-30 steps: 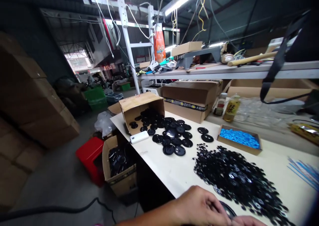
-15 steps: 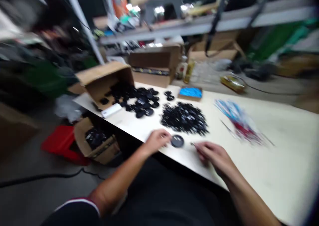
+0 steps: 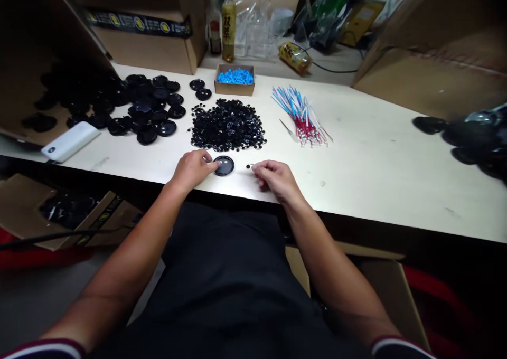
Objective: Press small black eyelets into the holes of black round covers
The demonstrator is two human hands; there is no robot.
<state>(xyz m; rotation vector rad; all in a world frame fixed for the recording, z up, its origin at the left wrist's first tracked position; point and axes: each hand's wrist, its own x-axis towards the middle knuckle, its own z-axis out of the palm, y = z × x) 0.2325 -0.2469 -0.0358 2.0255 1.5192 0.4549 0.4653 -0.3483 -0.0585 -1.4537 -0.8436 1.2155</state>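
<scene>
A round black disc (image 3: 225, 167) with two small light spots lies on the table near its front edge. My left hand (image 3: 193, 170) holds its left rim, the thumb laid on it and the fingers curled beside it. To the right of the disc, my right hand (image 3: 278, 179) pinches a small black part with a thin wire-like end (image 3: 249, 166) between thumb and forefinger, apart from the disc. Just beyond both hands is a heap of small black parts (image 3: 227, 125) like the pinched one.
Black discs (image 3: 147, 108) spill from a tipped cardboard box (image 3: 24, 58) at left, near a white device (image 3: 71, 141). Farther back stands a small box of blue pieces (image 3: 235, 88). Blue, white and red wires (image 3: 301, 117) lie right of the heap. More dark discs (image 3: 471, 137) are at far right.
The camera view has swung right and closer, and it is sharper now. My left hand stays at the disc; my right hand still pinches the small part.
</scene>
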